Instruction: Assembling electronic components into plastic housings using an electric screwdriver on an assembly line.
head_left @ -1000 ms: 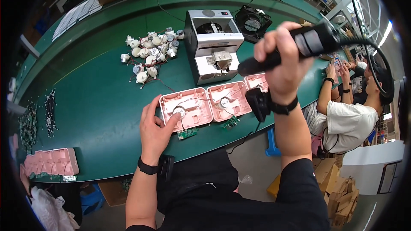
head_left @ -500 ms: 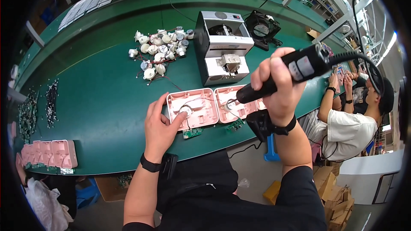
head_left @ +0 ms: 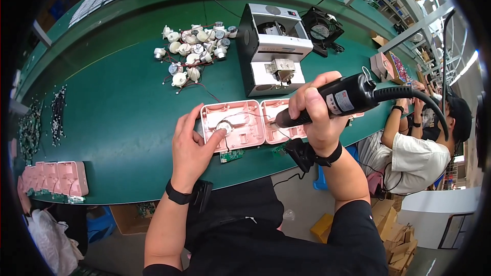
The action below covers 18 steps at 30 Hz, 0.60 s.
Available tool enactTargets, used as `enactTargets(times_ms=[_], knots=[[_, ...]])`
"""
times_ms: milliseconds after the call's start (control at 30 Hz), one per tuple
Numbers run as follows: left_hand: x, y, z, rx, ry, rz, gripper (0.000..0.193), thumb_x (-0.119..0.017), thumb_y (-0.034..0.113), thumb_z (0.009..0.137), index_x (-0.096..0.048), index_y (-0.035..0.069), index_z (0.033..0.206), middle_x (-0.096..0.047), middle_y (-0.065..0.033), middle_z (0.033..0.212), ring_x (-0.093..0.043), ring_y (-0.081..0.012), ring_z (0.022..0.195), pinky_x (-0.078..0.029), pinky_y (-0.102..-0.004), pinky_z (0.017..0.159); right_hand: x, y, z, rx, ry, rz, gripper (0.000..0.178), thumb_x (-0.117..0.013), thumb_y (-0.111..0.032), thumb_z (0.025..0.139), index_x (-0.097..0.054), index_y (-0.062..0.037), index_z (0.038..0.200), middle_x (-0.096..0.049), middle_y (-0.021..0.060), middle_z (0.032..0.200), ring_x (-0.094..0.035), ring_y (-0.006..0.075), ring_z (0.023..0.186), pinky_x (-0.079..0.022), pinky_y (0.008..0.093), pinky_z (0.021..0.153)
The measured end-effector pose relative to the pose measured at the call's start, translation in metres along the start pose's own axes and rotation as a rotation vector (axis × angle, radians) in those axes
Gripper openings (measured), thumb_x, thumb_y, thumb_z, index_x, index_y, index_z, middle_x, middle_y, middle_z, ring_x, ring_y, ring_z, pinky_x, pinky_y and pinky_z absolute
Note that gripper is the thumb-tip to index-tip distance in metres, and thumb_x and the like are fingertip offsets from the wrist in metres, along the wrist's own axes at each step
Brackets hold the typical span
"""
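Left hand (head_left: 192, 145) grips a boxy pink plastic shell (head_left: 248, 128), seemingly steadying it; right hand (head_left: 322, 122) clasps a cylindrical black screwdriver (head_left: 348, 97).

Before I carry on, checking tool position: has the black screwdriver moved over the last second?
Yes. Against the silver machine, the black screwdriver has moved down the picture and left; it is now over a pink case.

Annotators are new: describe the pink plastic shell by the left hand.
On the green workbench, find the boxy silver-and-black machine. Below it in view runs a row of open pink plastic shells. Take the leftmost shell: only it has the left hand on it.
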State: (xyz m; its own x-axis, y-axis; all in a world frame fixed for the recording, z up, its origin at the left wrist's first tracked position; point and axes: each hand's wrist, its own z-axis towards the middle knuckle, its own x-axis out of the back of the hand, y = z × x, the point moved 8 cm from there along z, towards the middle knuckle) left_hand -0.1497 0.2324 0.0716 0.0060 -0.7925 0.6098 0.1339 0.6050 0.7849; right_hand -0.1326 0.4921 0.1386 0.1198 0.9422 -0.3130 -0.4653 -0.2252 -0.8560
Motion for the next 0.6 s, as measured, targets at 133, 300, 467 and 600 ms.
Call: enactTargets(times_ms=[133,300,467,600], knots=[[0.0,-0.001,0.004,-0.01,0.0,0.003,0.065,-0.083,0.018,0.077,-0.057,0.004,0.136,-0.059,-0.0089,0.118,-0.049,-0.0069,0.058,-0.045,-0.0234,0.056,-0.002,0.004,0.003,0.02,-0.023,-0.011,0.018,-0.058,-0.007,0.092,-0.045,-0.0037,0.103,-0.054,0.0095,0.07,-0.053,0.0182,0.055,-0.049,0.0333,0.056],[-0.003,-0.003,0.006,-0.025,-0.003,0.009,0.067,-0.084,0.023,0.077,-0.057,0.006,0.136,-0.058,-0.0115,0.119,-0.051,-0.0101,0.058,-0.048,-0.0265,0.058,0.002,-0.007,0.015,0.013,-0.031,0.037,0.016,-0.057,-0.008,0.093,-0.046,-0.004,0.103,-0.054,0.0091,0.07,-0.053,0.0185,0.055,-0.049,0.0337,0.055],[-0.002,0.001,0.011,-0.033,0.008,0.014,0.066,-0.084,0.024,0.077,-0.057,0.005,0.134,-0.058,-0.0114,0.119,-0.053,-0.0112,0.058,-0.048,-0.0272,0.058,0.03,-0.046,0.059,0.245,0.06,0.169,0.015,-0.057,-0.009,0.095,-0.049,-0.0035,0.106,-0.054,0.0082,0.071,-0.054,0.0191,0.055,-0.048,0.0337,0.054],[-0.004,-0.003,0.012,-0.054,0.009,0.026,0.065,-0.084,0.025,0.076,-0.057,0.003,0.131,-0.058,-0.0112,0.119,-0.054,-0.0115,0.059,-0.049,-0.0277,0.059,0.032,-0.045,0.094,0.325,0.114,0.111,0.016,-0.058,-0.01,0.096,-0.05,-0.003,0.107,-0.055,0.0073,0.071,-0.054,0.0196,0.055,-0.047,0.0338,0.054]])
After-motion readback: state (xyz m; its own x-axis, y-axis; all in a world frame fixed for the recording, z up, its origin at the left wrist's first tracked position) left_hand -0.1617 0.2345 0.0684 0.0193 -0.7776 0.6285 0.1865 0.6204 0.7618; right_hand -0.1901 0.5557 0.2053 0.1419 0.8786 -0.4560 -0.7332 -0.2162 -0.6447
